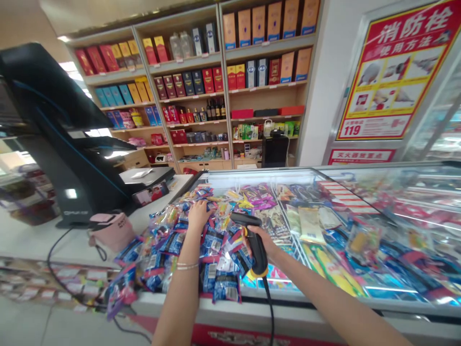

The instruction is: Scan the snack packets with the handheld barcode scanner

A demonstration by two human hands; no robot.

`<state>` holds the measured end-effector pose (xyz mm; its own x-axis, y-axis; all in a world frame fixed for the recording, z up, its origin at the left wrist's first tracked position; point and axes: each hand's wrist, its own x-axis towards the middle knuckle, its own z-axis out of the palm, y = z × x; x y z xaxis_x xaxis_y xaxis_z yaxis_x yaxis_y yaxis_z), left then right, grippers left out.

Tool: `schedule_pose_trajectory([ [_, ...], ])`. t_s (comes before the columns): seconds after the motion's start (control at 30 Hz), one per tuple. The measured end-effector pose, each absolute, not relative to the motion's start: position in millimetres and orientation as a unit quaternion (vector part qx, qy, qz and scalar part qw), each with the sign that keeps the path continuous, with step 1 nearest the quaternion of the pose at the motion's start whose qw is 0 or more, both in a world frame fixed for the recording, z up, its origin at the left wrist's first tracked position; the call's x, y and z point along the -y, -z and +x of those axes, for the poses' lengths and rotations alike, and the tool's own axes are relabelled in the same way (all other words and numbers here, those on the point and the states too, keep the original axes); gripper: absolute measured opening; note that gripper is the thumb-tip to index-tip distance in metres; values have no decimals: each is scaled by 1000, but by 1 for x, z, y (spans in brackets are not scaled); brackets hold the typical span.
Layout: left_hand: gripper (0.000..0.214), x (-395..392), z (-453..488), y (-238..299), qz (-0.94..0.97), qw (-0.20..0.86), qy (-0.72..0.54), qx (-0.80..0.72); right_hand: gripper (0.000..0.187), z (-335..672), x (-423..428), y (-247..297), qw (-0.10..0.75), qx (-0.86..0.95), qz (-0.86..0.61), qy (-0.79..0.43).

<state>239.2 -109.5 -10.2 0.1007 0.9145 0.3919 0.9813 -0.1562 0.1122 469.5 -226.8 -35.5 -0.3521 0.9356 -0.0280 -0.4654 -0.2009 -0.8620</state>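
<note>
right grip (265, 239) is wrapped round the black scanner (258, 257), beside blue packets (225, 281) heaped on the freezer (295, 313); left grip (198, 215) rests on the heap, though whether it pinches one cannot be told. best to smooth each barcode (232, 292) flat, square to the scanner's nose.

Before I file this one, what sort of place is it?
Probably a shop, at its checkout: boxed goods line the shelves behind, a black till terminal stands at the left, and the right hand holds a barcode scanner.
</note>
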Motion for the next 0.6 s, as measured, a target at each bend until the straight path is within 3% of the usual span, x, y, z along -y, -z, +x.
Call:
schedule_pose_trajectory([
  [0.13, 45, 109, 241, 15, -715, 95, 163, 674, 34, 472, 232, 33, 496, 402, -280, -717],
  [0.23, 44, 107, 240, 15, -692, 42, 229, 683, 33, 474, 232, 30, 503, 401, -266, -718],
  [0.43, 46, 103, 245, 5, -562, -314, 565, 516, 35, 476, 235, 27, 496, 389, -281, -723],
  [0.6, 47, 110, 259, 4, -486, -490, 624, 366, 35, 475, 237, 24, 506, 387, -274, -721],
])
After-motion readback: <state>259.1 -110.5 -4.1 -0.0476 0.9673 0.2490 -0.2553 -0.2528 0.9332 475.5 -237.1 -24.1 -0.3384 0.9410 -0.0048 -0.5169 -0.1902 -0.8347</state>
